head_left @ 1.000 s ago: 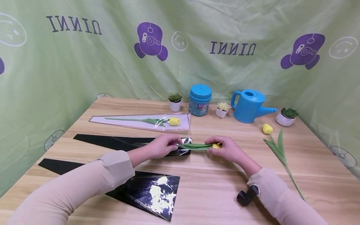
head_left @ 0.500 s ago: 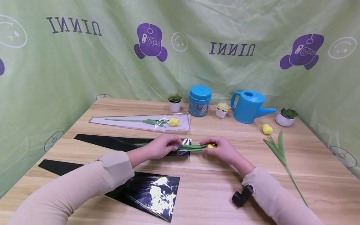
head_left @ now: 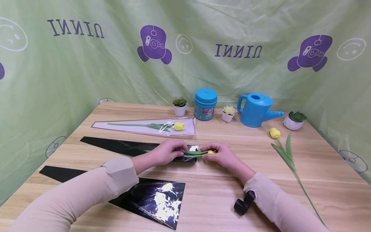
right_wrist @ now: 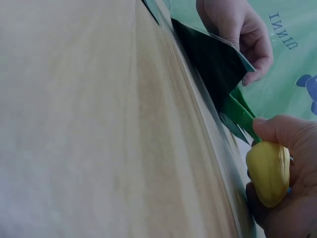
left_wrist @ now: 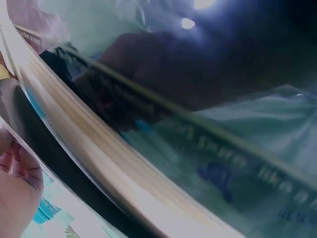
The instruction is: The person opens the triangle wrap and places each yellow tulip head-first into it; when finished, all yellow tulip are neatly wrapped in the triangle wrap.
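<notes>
My left hand [head_left: 169,152] pinches the open end of a narrow black flower sleeve [head_left: 116,146] lying lengthwise on the wooden table. In my right hand [head_left: 222,157] is an artificial yellow tulip [right_wrist: 269,171], gripped between thumb and fingers just below the bloom. Its green leaves [head_left: 193,153] enter the sleeve's mouth, and the stem is hidden inside the black film. The right wrist view shows the sleeve's dark edge [right_wrist: 210,59] spread around the leaves, with the bloom outside it. Glossy dark film fills much of the left wrist view.
Nearer the front lies another black sleeve [head_left: 156,199]. Behind is a tulip in a white-backed clear sleeve [head_left: 130,125]. A loose yellow tulip [head_left: 290,156] lies to the right. A blue jar [head_left: 205,104], a blue watering can [head_left: 255,111] and small potted succulents [head_left: 179,106] line the back.
My right hand has moved left with the tulip, pushing its leaves deeper into the black sleeve. My left hand has stayed at the sleeve's mouth.
</notes>
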Available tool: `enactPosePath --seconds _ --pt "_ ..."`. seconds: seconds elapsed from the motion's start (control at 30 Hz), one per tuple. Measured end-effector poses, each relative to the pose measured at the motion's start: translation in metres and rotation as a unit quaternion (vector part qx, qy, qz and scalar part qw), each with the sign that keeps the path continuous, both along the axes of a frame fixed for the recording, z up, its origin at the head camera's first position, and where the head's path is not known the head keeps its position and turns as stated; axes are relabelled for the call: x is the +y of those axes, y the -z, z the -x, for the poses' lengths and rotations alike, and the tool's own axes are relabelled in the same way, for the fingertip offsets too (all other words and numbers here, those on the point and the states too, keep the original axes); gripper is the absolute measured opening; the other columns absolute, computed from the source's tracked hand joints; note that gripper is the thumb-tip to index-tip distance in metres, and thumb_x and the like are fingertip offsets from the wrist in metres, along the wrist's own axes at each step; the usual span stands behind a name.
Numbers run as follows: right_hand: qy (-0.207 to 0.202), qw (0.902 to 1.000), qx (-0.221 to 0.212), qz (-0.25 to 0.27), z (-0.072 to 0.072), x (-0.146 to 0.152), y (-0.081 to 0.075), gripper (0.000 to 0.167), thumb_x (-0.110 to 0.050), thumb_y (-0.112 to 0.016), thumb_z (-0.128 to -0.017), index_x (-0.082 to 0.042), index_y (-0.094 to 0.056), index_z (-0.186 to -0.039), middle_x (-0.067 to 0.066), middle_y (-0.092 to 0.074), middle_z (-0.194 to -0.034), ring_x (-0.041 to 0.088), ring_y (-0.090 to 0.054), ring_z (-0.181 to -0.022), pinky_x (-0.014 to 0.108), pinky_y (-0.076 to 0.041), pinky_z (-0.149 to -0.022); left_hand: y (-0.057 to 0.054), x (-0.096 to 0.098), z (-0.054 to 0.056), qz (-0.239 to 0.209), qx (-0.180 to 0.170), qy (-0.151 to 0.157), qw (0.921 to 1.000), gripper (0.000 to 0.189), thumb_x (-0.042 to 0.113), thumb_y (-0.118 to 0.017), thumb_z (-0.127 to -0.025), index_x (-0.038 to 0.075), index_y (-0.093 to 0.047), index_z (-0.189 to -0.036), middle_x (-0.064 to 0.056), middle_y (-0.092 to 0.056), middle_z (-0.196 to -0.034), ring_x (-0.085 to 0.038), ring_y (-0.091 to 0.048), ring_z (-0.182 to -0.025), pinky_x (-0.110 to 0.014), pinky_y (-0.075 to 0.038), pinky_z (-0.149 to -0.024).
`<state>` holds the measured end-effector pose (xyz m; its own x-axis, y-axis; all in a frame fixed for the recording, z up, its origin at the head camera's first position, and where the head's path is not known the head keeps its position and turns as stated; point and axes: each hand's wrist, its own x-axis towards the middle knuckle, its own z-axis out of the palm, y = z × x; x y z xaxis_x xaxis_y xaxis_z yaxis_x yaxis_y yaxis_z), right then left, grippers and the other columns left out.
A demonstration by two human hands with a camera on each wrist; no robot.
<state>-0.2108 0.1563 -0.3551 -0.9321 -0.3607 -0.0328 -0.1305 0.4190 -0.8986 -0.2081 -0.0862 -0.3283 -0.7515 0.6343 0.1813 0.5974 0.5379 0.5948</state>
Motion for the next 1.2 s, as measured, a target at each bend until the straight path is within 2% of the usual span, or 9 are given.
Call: enactPosePath --seconds 0.37,0.63,0.9,1.07,1.2 --pt "0.009 0.9998 -0.005 0.018 -0.001 -0.009 0.003 0.030 -0.012 -0.072 -0.078 -0.006 -0.068 -0.106 0.011 -0.063 -0.111 0.017 -0.050 -0.090 0.026 -0.043 -0.073 0.002 0.001 -0.001 0.011 0.022 -0.002 0.9997 0.012 0.000 -0.061 -0.085 0.008 -0.063 -0.094 0.001 -0.059 -0.080 -0.010 -0.050 -0.074 -0.024 -0.042 -0.070" --pt "0.006 0.9996 0.005 0.026 -0.002 -0.018 0.005 0.029 -0.010 -0.072 -0.078 -0.003 -0.068 -0.105 0.012 -0.063 -0.105 0.013 -0.046 -0.068 0.022 -0.040 -0.053 0.004 0.004 0.000 0.016 0.032 -0.014 0.9993 0.013 0.002 -0.060 -0.086 0.009 -0.064 -0.096 0.000 -0.060 -0.084 -0.011 -0.052 -0.077 -0.027 -0.044 -0.073" --pt "-0.006 0.9996 0.017 0.023 -0.004 -0.024 0.003 0.026 -0.008 -0.069 -0.079 -0.004 -0.068 -0.105 0.012 -0.063 -0.108 0.016 -0.050 -0.085 0.022 -0.042 -0.064 0.004 0.002 0.000 0.008 0.037 -0.015 0.9992 0.012 0.002 -0.060 -0.086 0.008 -0.064 -0.096 -0.002 -0.062 -0.085 -0.011 -0.053 -0.077 -0.026 -0.044 -0.074" --pt "-0.010 0.9996 0.022 0.013 -0.004 -0.023 0.002 0.026 -0.009 -0.069 -0.079 -0.004 -0.068 -0.104 0.012 -0.062 -0.109 0.016 -0.051 -0.085 0.023 -0.042 -0.064 0.004 0.002 0.000 0.009 0.037 -0.014 0.9992 0.012 0.002 -0.060 -0.086 0.009 -0.064 -0.096 -0.001 -0.062 -0.085 -0.011 -0.052 -0.077 -0.026 -0.044 -0.073" --pt "-0.011 0.9997 0.019 0.010 -0.004 -0.022 0.004 0.026 -0.011 -0.071 -0.079 -0.005 -0.068 -0.104 0.012 -0.062 -0.109 0.016 -0.050 -0.080 0.023 -0.042 -0.059 0.004 0.002 0.000 0.008 0.037 -0.010 0.9992 0.013 0.001 -0.060 -0.086 0.009 -0.064 -0.095 -0.002 -0.062 -0.087 -0.010 -0.053 -0.078 -0.026 -0.045 -0.073"
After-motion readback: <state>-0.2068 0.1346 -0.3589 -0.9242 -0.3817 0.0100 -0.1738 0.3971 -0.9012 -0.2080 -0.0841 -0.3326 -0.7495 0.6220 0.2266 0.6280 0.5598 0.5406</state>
